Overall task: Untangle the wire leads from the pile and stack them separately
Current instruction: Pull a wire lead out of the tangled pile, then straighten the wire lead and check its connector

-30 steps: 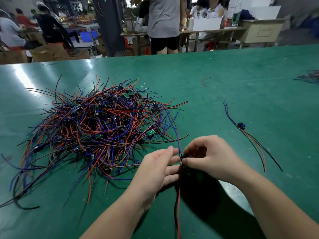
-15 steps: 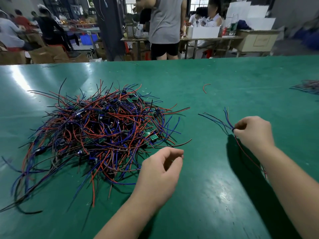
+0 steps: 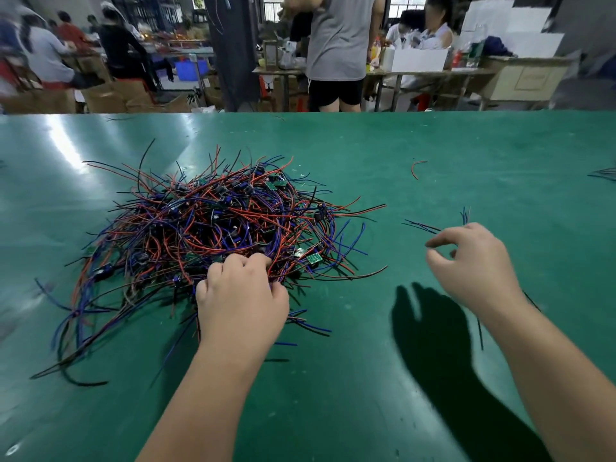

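A tangled pile (image 3: 206,225) of red, blue and black wire leads is lying left of centre on a green surface (image 3: 466,145). The left hand (image 3: 240,301) is reaching into the pile's near edge, its fingers (image 3: 233,261) curling around some wires. The right hand (image 3: 473,258) is hovering well to the right, fingers loosely bent and spread, holding nothing, above a few separated leads (image 3: 420,225) partly hidden beneath it.
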`<action>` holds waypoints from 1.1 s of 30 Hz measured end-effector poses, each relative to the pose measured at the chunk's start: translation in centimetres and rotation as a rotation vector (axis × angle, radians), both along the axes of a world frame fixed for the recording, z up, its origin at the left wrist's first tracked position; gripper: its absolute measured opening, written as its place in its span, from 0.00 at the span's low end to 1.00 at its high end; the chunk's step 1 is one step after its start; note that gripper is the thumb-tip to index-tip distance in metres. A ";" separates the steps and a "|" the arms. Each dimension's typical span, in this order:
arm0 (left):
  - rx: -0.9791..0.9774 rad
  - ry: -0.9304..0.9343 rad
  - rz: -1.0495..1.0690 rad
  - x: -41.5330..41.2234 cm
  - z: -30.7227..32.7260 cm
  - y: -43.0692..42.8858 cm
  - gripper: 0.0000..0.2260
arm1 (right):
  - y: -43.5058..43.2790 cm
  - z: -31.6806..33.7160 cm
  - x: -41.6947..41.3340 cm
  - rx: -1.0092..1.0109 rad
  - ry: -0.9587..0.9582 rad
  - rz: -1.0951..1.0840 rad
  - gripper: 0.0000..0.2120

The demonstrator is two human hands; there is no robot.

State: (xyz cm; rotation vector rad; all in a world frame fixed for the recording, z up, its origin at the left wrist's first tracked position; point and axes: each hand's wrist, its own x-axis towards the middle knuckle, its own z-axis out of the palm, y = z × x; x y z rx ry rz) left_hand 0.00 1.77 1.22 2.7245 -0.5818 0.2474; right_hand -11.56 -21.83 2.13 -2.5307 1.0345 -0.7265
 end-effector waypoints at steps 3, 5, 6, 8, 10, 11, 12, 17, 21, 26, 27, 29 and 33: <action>-0.166 0.098 -0.033 0.5 0.7 0.5 0.23 | 2.8 -0.6 0.5 0.024 -0.077 0.125 0.05; -0.375 0.139 -0.032 0.9 1.0 1.0 0.30 | 4.0 -1.4 0.3 0.065 -0.083 0.168 0.05; -0.388 0.078 -0.019 1.3 0.9 1.2 0.30 | 4.3 -1.9 0.1 0.096 -0.075 0.182 0.05; -0.275 -0.036 0.017 2.2 0.5 1.3 0.22 | 4.5 -2.4 -0.3 0.146 -0.070 0.198 0.05; -0.101 -0.003 0.039 2.9 -0.2 1.1 0.13 | 4.5 -2.5 -0.4 0.156 -0.082 0.207 0.05; -0.031 0.029 0.038 3.2 -0.6 0.9 0.13 | 4.6 -2.5 -0.4 0.158 -0.088 0.212 0.05; 0.009 0.050 0.043 3.2 -1.0 0.8 0.14 | 4.7 -2.4 -0.4 0.163 -0.094 0.219 0.05; -0.027 -0.084 0.107 2.6 -1.1 0.5 0.12 | 5.3 -2.3 -0.4 0.159 -0.129 0.276 0.05; -0.320 -0.222 -0.015 2.0 0.1 0.5 0.10 | 5.3 -2.2 -0.4 0.153 -0.139 0.285 0.05; -0.809 -0.450 -0.260 0.9 1.3 0.2 0.08 | 5.7 -1.5 -0.6 0.286 -0.261 0.290 0.07; -0.892 -0.429 -0.294 0.6 1.4 0.1 0.08 | 5.8 -1.2 -0.6 0.388 -0.288 0.317 0.08; -1.007 -0.324 -0.348 0.0 1.4 -0.2 0.08 | 6.4 -0.6 -0.7 0.679 -0.340 0.444 0.11; -1.300 0.281 -0.358 -1.5 1.7 -1.4 0.07 | 7.7 -0.1 -0.9 1.087 -0.369 0.699 0.15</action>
